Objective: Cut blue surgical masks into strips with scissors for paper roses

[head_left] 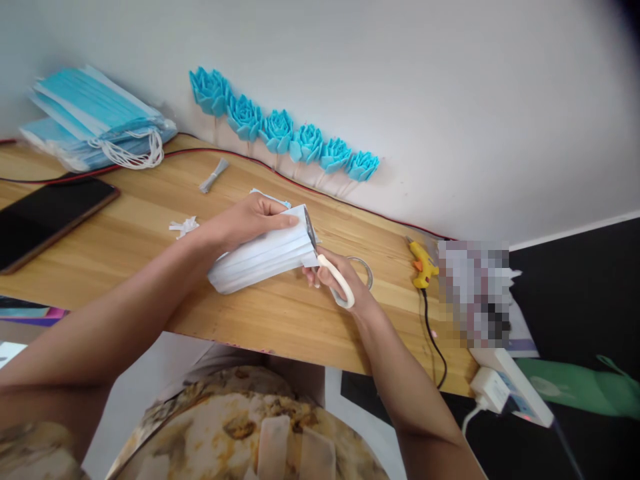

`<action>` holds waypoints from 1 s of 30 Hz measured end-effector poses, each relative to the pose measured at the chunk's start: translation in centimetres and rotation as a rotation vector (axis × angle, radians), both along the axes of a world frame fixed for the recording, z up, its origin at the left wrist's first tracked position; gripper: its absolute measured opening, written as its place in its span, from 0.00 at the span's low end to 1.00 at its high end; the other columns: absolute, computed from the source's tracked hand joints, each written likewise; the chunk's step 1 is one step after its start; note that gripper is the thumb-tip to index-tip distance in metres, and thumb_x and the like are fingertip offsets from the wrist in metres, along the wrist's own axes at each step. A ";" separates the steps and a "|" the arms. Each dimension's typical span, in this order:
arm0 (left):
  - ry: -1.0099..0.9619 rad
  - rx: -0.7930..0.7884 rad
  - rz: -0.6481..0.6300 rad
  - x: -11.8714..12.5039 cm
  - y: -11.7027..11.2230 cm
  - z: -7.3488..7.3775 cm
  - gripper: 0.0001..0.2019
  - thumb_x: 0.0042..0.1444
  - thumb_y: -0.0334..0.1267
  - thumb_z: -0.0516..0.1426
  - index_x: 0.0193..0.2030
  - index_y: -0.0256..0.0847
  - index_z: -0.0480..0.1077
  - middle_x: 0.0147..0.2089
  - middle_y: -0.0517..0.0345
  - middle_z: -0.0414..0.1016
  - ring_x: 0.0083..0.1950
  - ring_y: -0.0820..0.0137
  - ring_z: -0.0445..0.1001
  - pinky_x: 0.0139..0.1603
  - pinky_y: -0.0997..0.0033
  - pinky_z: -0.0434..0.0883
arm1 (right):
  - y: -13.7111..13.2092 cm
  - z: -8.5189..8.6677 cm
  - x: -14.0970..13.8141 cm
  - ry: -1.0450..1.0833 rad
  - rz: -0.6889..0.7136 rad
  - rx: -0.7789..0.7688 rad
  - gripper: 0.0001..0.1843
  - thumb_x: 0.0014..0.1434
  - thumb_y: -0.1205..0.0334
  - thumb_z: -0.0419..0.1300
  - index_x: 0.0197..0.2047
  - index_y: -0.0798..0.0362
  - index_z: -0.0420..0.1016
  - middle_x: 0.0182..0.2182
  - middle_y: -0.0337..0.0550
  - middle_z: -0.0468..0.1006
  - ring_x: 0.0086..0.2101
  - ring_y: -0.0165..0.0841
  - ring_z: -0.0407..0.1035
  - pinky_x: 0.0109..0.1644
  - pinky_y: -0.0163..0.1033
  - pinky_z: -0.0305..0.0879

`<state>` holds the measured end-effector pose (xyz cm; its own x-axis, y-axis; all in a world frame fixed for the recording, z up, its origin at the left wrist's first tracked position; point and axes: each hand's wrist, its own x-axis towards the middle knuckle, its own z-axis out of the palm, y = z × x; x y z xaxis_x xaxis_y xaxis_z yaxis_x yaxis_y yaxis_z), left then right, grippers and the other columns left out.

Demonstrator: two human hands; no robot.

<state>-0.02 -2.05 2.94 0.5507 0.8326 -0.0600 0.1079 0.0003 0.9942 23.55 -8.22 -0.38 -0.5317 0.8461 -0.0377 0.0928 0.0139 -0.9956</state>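
Note:
My left hand is closed on a pleated face mask, white side up, with its thumb on top near the right end. Blue shows at the mask's far edge. In my right hand is a pair of scissors with a white handle. The scissor blades lie along the mask's right end, partly hidden by it. Small white scraps lie on the table left of the mask.
Several blue flowers on thin stems lean against the wall. A stack of blue masks and a phone are at left. A yellow glue gun and a power strip are at right. A grey tie bundle lies behind.

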 end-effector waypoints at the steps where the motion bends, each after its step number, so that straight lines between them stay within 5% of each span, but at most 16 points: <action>1: 0.000 0.003 -0.008 0.0 0.0 -0.1 0.17 0.57 0.50 0.63 0.30 0.35 0.78 0.25 0.58 0.75 0.24 0.76 0.66 0.25 0.78 0.63 | 0.0 0.0 0.0 0.003 -0.004 0.005 0.26 0.58 0.33 0.61 0.38 0.50 0.72 0.33 0.39 0.69 0.30 0.28 0.63 0.33 0.35 0.61; 9: 0.012 0.020 -0.055 0.0 0.3 -0.9 0.17 0.54 0.51 0.66 0.36 0.36 0.80 0.35 0.55 0.81 0.32 0.72 0.73 0.31 0.77 0.68 | -0.2 0.5 -0.3 -0.043 -0.064 -0.002 0.30 0.54 0.29 0.62 0.36 0.51 0.72 0.31 0.40 0.71 0.28 0.27 0.62 0.30 0.35 0.60; 24: 0.013 0.012 -0.067 0.0 0.2 -0.6 0.17 0.58 0.50 0.62 0.33 0.36 0.79 0.28 0.57 0.77 0.26 0.76 0.68 0.24 0.80 0.63 | 0.0 0.6 -0.6 -0.039 -0.106 -0.046 0.32 0.48 0.30 0.67 0.34 0.53 0.74 0.32 0.40 0.71 0.29 0.27 0.62 0.33 0.36 0.60; 30: 0.030 0.057 -0.110 0.4 -0.3 -0.2 0.18 0.58 0.51 0.63 0.31 0.35 0.79 0.24 0.58 0.74 0.24 0.75 0.66 0.23 0.79 0.61 | -0.1 0.2 -0.8 -0.033 -0.105 -0.086 0.38 0.49 0.31 0.68 0.52 0.51 0.75 0.35 0.41 0.72 0.31 0.29 0.61 0.36 0.37 0.62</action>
